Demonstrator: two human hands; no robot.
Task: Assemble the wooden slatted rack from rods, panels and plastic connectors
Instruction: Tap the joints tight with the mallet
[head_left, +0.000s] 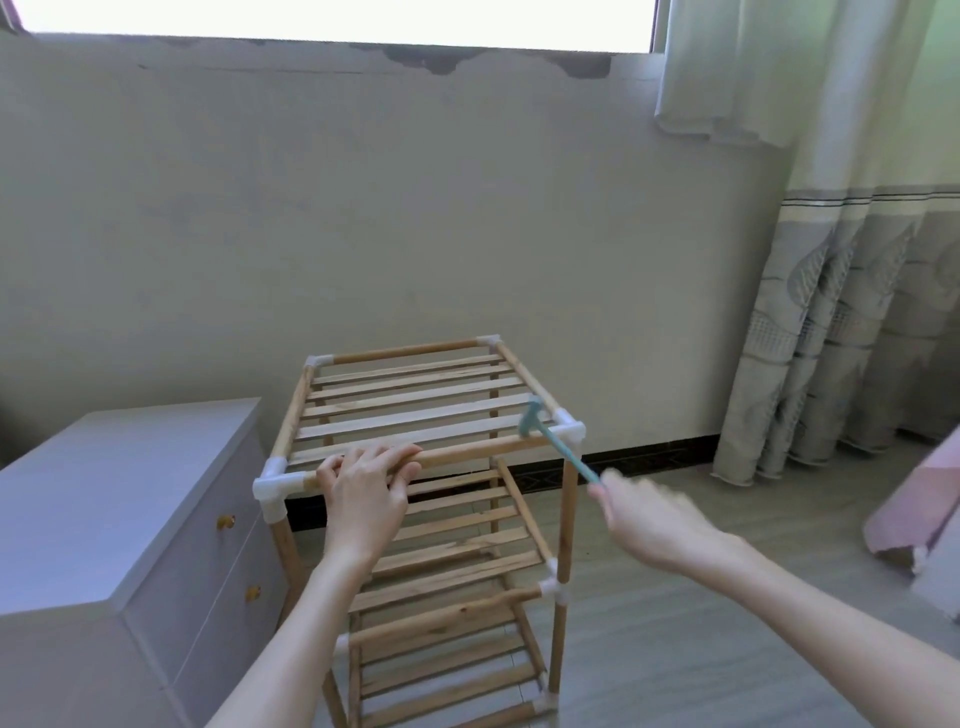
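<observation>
floor (675, 649): grey wood-look planks | rack (415, 415): stands upright on floor, near the wall, three slatted tiers, white corner connectors | cabinet (130, 519): pale, drawers with amber knobs, on floor just left of rack | curtain (831, 338): hem reaches floor at right | pink-and-grey object (914, 519): on floor, far right edge

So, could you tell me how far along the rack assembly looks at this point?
Mostly done: the rack stands with three slatted tiers joined. In hand: left hand grips the top front rod while right hand swings a small hammer near the front-right connector. Left: apparently seating joints.
</observation>
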